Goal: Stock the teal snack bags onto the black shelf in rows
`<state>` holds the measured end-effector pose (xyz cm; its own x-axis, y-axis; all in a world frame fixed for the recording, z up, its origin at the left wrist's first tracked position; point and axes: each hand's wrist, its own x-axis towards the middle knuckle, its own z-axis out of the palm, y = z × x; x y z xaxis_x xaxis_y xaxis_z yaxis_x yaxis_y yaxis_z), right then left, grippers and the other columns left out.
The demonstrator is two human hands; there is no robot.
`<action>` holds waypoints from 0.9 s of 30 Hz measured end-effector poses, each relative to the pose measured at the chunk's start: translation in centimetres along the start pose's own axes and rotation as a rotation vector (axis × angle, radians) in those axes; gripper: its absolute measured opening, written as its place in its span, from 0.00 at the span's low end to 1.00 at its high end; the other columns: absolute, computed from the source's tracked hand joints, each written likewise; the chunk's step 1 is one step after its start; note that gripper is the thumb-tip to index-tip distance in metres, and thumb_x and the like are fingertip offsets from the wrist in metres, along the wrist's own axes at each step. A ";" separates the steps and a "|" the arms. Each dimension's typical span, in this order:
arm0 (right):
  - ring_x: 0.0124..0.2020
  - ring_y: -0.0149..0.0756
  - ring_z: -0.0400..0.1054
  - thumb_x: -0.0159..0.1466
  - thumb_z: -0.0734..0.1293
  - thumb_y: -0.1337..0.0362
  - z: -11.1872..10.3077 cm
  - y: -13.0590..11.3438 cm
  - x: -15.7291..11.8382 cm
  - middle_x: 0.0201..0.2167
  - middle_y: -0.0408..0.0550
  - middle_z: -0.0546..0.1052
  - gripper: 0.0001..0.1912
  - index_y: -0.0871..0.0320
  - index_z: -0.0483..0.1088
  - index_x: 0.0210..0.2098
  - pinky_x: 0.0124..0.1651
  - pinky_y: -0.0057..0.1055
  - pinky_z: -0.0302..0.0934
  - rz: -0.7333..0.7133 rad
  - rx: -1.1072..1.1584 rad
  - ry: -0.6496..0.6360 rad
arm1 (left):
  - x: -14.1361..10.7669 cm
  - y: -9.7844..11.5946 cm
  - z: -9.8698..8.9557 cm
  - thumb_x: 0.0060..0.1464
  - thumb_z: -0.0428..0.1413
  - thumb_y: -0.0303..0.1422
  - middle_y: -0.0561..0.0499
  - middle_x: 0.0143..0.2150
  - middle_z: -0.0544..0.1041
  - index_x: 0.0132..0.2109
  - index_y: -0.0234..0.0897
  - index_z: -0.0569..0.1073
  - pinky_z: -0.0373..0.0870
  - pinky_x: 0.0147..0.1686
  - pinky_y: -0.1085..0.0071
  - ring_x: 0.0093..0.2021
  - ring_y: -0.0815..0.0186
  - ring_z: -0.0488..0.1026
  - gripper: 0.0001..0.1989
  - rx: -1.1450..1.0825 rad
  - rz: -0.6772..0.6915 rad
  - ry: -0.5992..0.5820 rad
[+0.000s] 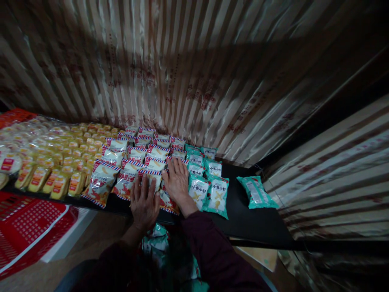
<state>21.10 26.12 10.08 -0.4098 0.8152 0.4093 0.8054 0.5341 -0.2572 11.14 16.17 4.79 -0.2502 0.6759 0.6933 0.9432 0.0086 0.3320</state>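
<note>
Rows of snack bags (100, 182) with red-and-blue striped edges fill the middle of a black shelf (243, 227). My left hand (144, 202) lies with its fingers stretched over the front bags, touching one striped bag (153, 178). Just to the right, my right hand (178, 180) rests flat on the neighbouring striped bags, fingers extended and partly covering them. Neither hand grips anything. Close by on the right stand several teal snack bags (217, 194) in two rows. What lies under my palms is hidden.
Yellow packaged cakes (60, 184) and white packages (10, 160) extend to the left. One teal bag (255, 192) lies apart at the shelf's right. Below are a red basket (33, 221) and more teal bags (156, 239). A pleated curtain (182, 73) hangs behind.
</note>
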 end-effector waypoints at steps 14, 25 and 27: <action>0.68 0.46 0.50 0.71 0.52 0.54 1.0 -1.8 6.3 0.65 0.55 0.61 0.26 0.60 0.60 0.63 0.67 0.47 0.41 -0.059 -0.008 -0.215 | 0.8 -0.2 -0.1 0.56 0.54 0.32 0.39 0.64 0.65 0.60 0.37 0.67 0.57 0.61 0.46 0.69 0.47 0.49 0.24 -0.012 0.015 -0.004; 0.68 0.45 0.49 0.71 0.52 0.54 1.9 -1.0 6.8 0.65 0.54 0.61 0.26 0.59 0.61 0.62 0.67 0.46 0.43 -0.098 -0.031 -0.259 | 0.8 0.0 0.2 0.57 0.52 0.32 0.42 0.66 0.62 0.61 0.40 0.66 0.58 0.61 0.47 0.69 0.48 0.49 0.24 -0.073 0.000 -0.014; 0.68 0.45 0.48 0.71 0.52 0.54 2.0 -0.9 6.7 0.65 0.54 0.61 0.26 0.59 0.61 0.63 0.67 0.46 0.42 -0.102 -0.030 -0.261 | 0.8 0.0 0.3 0.58 0.52 0.32 0.41 0.67 0.61 0.62 0.40 0.65 0.58 0.61 0.47 0.69 0.48 0.49 0.24 -0.078 -0.001 -0.015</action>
<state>16.75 31.56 11.29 -0.5825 0.7900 0.1915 0.7653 0.6124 -0.1984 10.96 16.92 5.20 -0.2473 0.6866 0.6837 0.9228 -0.0481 0.3822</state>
